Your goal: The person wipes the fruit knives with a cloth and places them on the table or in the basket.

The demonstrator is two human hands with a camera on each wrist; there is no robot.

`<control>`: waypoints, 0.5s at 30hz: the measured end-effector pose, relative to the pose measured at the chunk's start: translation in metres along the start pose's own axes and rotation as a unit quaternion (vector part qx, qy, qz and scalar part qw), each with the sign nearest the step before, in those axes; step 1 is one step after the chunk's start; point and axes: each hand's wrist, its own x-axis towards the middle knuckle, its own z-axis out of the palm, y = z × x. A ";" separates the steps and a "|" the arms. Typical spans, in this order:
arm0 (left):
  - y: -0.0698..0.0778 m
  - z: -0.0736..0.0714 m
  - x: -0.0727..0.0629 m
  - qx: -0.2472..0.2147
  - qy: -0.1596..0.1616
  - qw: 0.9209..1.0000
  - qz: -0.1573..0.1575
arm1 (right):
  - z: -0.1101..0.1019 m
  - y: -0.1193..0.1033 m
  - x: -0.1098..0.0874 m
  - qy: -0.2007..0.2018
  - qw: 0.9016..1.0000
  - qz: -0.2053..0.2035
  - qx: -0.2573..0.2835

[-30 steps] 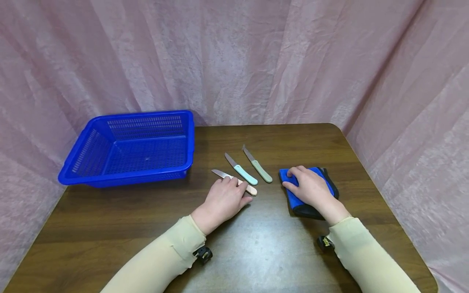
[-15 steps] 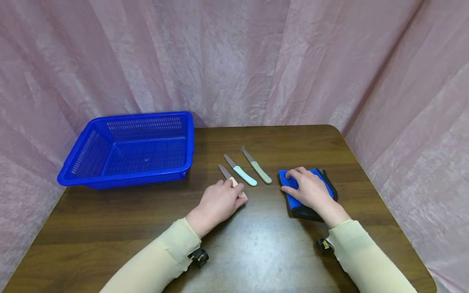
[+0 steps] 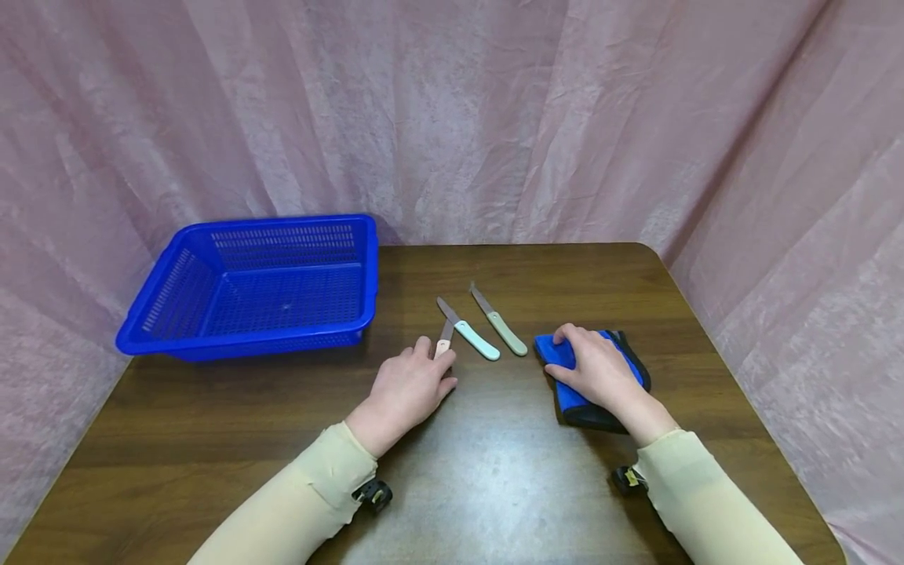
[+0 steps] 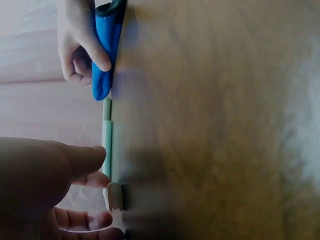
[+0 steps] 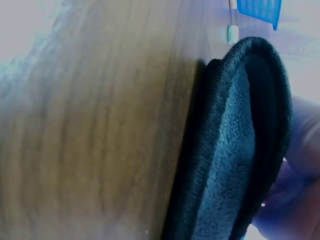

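Observation:
My left hand [image 3: 406, 388] is over a small knife with a pale pink-beige handle [image 3: 442, 348], its fingers and thumb around the handle and covering much of it. In the left wrist view the handle's butt [image 4: 114, 196] shows between the fingers. The blade points away, its tip by the blade of a mint-handled knife [image 3: 476, 340]. Right of that lies a knife with a pale green handle [image 3: 508, 335]. My right hand [image 3: 599, 367] holds a folded blue cloth with black edging [image 3: 575, 399] on the table, thumb and curled fingers on it. The cloth's underside fingers are hidden.
A blue plastic basket [image 3: 247, 343] with slatted sides stands at the back left of the wooden table [image 3: 494, 502]. Pink curtains [image 3: 452, 118] hang behind the table and along its right side.
My left hand has drawn the beige-handled knife left and turned it so its blade points more straight away. My right hand stays on the cloth, which has shifted slightly left.

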 end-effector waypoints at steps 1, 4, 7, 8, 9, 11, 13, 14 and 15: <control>-0.001 0.000 0.000 0.003 0.004 1.000 -0.004 | -0.001 0.000 -0.001 -0.002 1.000 0.001 -0.001; -0.002 0.002 0.003 0.010 0.016 1.000 -0.018 | -0.003 -0.002 -0.004 -0.016 1.000 0.001 -0.013; -0.005 0.004 0.004 0.019 0.026 0.999 -0.029 | -0.007 -0.005 -0.008 -0.035 0.999 -0.001 -0.032; -0.006 0.005 0.005 0.021 0.029 0.999 -0.032 | -0.008 -0.005 -0.009 -0.039 0.998 -0.005 -0.038; -0.007 0.005 0.005 0.022 0.031 0.999 -0.034 | -0.009 -0.005 -0.010 -0.041 0.998 -0.007 -0.043; -0.008 0.006 0.006 0.026 0.035 0.998 -0.034 | -0.011 -0.005 -0.011 -0.044 0.998 -0.012 -0.051; -0.009 0.006 0.006 0.027 0.039 0.998 -0.032 | -0.012 -0.004 -0.011 -0.041 0.997 -0.017 -0.058; -0.010 0.007 0.007 0.026 0.040 0.998 -0.032 | -0.012 -0.003 -0.011 -0.039 0.997 -0.019 -0.060; -0.010 0.006 0.007 0.026 0.040 0.998 -0.032 | -0.012 -0.003 -0.011 -0.038 0.997 -0.019 -0.061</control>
